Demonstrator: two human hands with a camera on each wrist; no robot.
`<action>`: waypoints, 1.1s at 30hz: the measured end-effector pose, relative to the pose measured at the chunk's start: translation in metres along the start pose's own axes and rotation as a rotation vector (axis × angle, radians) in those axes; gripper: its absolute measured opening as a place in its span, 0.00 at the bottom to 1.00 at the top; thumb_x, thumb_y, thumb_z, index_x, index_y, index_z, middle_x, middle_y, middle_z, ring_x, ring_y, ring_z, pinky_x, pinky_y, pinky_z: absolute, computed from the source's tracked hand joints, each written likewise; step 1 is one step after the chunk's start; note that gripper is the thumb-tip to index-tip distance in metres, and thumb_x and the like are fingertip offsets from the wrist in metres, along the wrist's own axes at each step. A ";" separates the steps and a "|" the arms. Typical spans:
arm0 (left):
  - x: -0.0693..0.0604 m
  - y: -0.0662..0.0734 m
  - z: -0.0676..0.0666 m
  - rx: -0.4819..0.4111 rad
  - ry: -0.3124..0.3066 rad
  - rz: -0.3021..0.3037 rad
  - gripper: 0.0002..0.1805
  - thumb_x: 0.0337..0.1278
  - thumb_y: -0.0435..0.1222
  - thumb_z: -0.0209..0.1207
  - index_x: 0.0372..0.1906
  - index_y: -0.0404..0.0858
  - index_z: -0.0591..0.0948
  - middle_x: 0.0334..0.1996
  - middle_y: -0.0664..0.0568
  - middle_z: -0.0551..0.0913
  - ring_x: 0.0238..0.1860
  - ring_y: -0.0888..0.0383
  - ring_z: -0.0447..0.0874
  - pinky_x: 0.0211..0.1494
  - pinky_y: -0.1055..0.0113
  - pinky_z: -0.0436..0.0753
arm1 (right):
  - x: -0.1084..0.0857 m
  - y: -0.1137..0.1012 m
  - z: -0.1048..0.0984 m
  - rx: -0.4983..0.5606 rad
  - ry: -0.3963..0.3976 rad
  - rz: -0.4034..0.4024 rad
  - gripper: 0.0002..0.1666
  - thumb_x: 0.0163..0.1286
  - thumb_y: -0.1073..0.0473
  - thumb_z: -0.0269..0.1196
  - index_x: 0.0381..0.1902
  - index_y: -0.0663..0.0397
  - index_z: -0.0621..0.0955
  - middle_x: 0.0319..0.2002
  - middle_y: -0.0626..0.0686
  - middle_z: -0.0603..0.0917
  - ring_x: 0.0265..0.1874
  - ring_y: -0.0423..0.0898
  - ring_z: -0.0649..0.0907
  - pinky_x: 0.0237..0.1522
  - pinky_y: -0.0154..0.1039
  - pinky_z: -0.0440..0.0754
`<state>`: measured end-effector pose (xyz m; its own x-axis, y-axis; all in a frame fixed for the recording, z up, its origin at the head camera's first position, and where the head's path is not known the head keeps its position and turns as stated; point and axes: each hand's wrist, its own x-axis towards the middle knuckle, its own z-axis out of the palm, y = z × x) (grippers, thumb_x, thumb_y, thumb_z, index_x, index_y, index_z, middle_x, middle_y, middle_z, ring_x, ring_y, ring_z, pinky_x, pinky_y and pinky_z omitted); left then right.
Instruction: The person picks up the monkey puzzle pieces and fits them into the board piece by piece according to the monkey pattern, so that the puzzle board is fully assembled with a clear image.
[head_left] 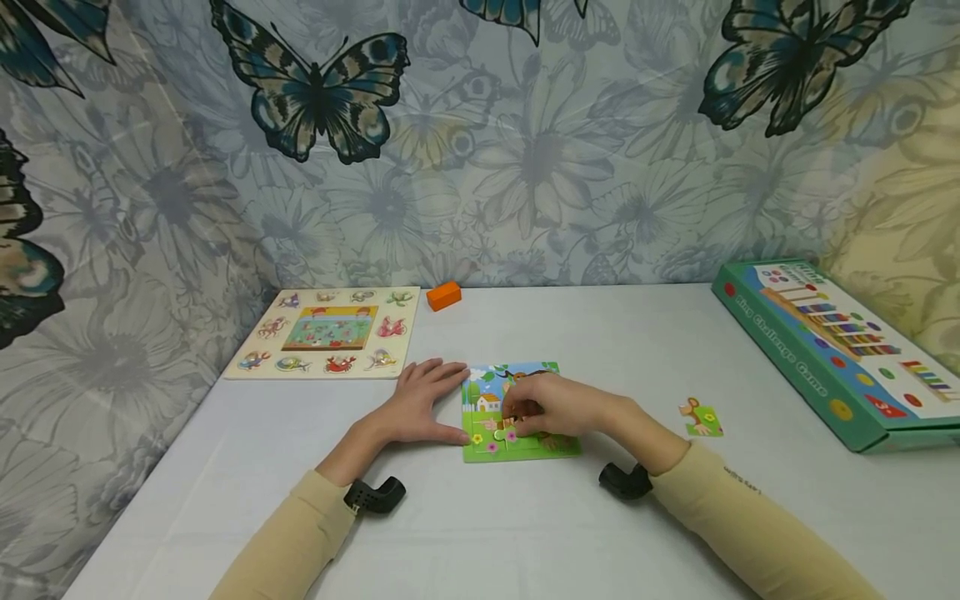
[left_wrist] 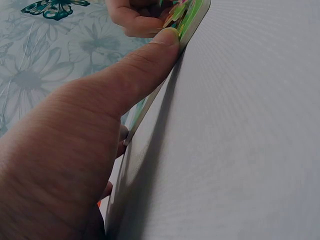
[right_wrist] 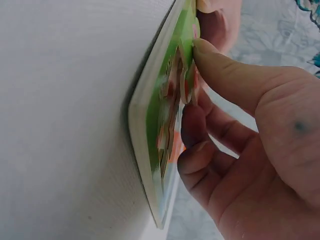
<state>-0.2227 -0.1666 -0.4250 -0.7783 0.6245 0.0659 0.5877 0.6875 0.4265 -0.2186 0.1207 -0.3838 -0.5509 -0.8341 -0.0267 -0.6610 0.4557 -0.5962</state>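
A small jigsaw board [head_left: 525,452] with a green border and a picture of a house lies flat on the table between the hands. Spread along its left edge is my left hand [head_left: 423,404], its fingers straight. The left thumb [left_wrist: 150,55] presses on the board's rim in the left wrist view. Over the board, my right hand [head_left: 562,404] pinches a green jigsaw piece [right_wrist: 186,75] between thumb and fingers, tilted slightly above the recess. Part of the board is hidden under this hand. A loose jigsaw piece [head_left: 703,418], green and brown, lies to the right.
Toward the back left lies a wooden sea-animal puzzle board [head_left: 258,350], with an orange block [head_left: 444,296] beside its far corner. A green game box [head_left: 795,358] stands on the right side. Patterned fabric hangs behind the white table [head_left: 555,325].
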 end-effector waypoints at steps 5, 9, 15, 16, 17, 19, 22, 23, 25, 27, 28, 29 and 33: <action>0.000 0.001 0.000 0.005 -0.003 -0.007 0.54 0.47 0.61 0.71 0.77 0.42 0.66 0.76 0.51 0.62 0.77 0.42 0.48 0.73 0.36 0.39 | -0.001 -0.003 0.003 -0.033 0.001 0.015 0.10 0.68 0.57 0.70 0.46 0.49 0.85 0.36 0.42 0.77 0.36 0.40 0.76 0.41 0.36 0.77; 0.000 0.001 0.001 0.005 -0.006 -0.008 0.54 0.47 0.61 0.71 0.78 0.42 0.65 0.76 0.52 0.62 0.77 0.42 0.47 0.73 0.36 0.39 | -0.002 -0.005 0.004 -0.035 0.002 0.024 0.10 0.68 0.57 0.71 0.45 0.49 0.84 0.36 0.43 0.77 0.36 0.39 0.76 0.48 0.38 0.78; 0.000 0.001 0.000 0.000 -0.005 -0.003 0.54 0.47 0.61 0.71 0.77 0.42 0.65 0.76 0.51 0.62 0.77 0.41 0.47 0.73 0.36 0.39 | -0.001 -0.005 0.006 -0.035 -0.009 0.023 0.07 0.68 0.56 0.71 0.42 0.45 0.84 0.30 0.37 0.77 0.32 0.35 0.77 0.69 0.46 0.66; 0.000 0.001 0.000 -0.001 -0.005 -0.003 0.54 0.47 0.61 0.71 0.77 0.42 0.65 0.76 0.51 0.62 0.77 0.41 0.47 0.73 0.36 0.39 | -0.001 -0.005 0.007 -0.039 -0.010 0.023 0.07 0.68 0.55 0.70 0.42 0.45 0.84 0.30 0.36 0.77 0.32 0.35 0.76 0.64 0.44 0.70; 0.000 0.001 0.000 -0.002 -0.004 -0.004 0.54 0.47 0.61 0.71 0.77 0.42 0.65 0.76 0.51 0.62 0.77 0.41 0.48 0.73 0.36 0.39 | -0.001 -0.005 0.007 -0.042 -0.011 0.025 0.07 0.68 0.55 0.70 0.43 0.44 0.84 0.30 0.36 0.77 0.33 0.36 0.75 0.59 0.42 0.74; 0.000 0.001 0.000 -0.003 -0.005 -0.006 0.54 0.47 0.61 0.71 0.77 0.42 0.65 0.76 0.51 0.62 0.77 0.41 0.47 0.73 0.36 0.39 | -0.001 -0.005 0.007 -0.042 -0.010 0.024 0.07 0.69 0.55 0.70 0.43 0.44 0.84 0.30 0.36 0.77 0.35 0.37 0.75 0.47 0.39 0.77; 0.000 0.001 0.000 0.000 -0.006 -0.006 0.54 0.47 0.61 0.71 0.77 0.41 0.65 0.76 0.51 0.62 0.77 0.41 0.47 0.73 0.36 0.39 | -0.001 -0.004 0.007 -0.042 -0.007 0.018 0.07 0.68 0.55 0.70 0.43 0.45 0.85 0.31 0.37 0.78 0.36 0.39 0.74 0.40 0.36 0.76; 0.000 0.001 0.000 0.001 -0.006 -0.006 0.54 0.47 0.61 0.71 0.77 0.41 0.66 0.76 0.51 0.62 0.77 0.41 0.47 0.73 0.36 0.39 | -0.001 -0.004 0.008 -0.041 -0.006 0.017 0.07 0.68 0.55 0.70 0.43 0.46 0.85 0.32 0.37 0.78 0.36 0.39 0.74 0.40 0.35 0.76; 0.000 0.001 0.000 0.005 -0.006 -0.005 0.54 0.47 0.61 0.71 0.77 0.41 0.66 0.76 0.51 0.62 0.77 0.41 0.48 0.73 0.36 0.39 | -0.001 -0.005 0.008 -0.045 -0.002 0.014 0.07 0.68 0.56 0.70 0.43 0.47 0.86 0.34 0.39 0.78 0.36 0.39 0.75 0.40 0.34 0.76; 0.000 0.001 0.000 0.010 -0.005 -0.005 0.54 0.47 0.61 0.71 0.77 0.41 0.66 0.76 0.51 0.62 0.77 0.41 0.48 0.73 0.35 0.40 | -0.002 -0.005 0.008 -0.050 0.001 0.013 0.07 0.68 0.56 0.70 0.43 0.48 0.86 0.35 0.40 0.79 0.37 0.39 0.75 0.40 0.34 0.77; 0.000 0.001 0.000 0.009 -0.004 -0.004 0.54 0.47 0.61 0.71 0.77 0.41 0.66 0.76 0.51 0.62 0.77 0.41 0.48 0.73 0.35 0.40 | -0.002 -0.005 0.009 -0.053 0.003 0.014 0.07 0.68 0.56 0.70 0.43 0.48 0.86 0.36 0.40 0.79 0.37 0.39 0.75 0.40 0.34 0.77; 0.000 0.002 -0.001 0.008 -0.004 -0.004 0.54 0.47 0.61 0.71 0.77 0.41 0.66 0.76 0.51 0.62 0.77 0.41 0.48 0.73 0.35 0.40 | -0.002 -0.006 0.009 -0.054 0.004 0.017 0.07 0.68 0.56 0.70 0.43 0.48 0.87 0.36 0.40 0.79 0.37 0.39 0.76 0.41 0.34 0.77; 0.000 0.002 -0.001 0.004 -0.005 -0.003 0.54 0.47 0.60 0.71 0.77 0.41 0.66 0.76 0.50 0.62 0.77 0.41 0.48 0.73 0.35 0.40 | -0.002 -0.007 0.008 -0.058 0.001 0.017 0.07 0.69 0.56 0.70 0.44 0.48 0.87 0.37 0.40 0.80 0.38 0.40 0.76 0.41 0.34 0.77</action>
<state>-0.2215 -0.1654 -0.4233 -0.7791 0.6240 0.0600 0.5860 0.6909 0.4235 -0.2087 0.1167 -0.3864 -0.5627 -0.8259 -0.0358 -0.6798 0.4869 -0.5485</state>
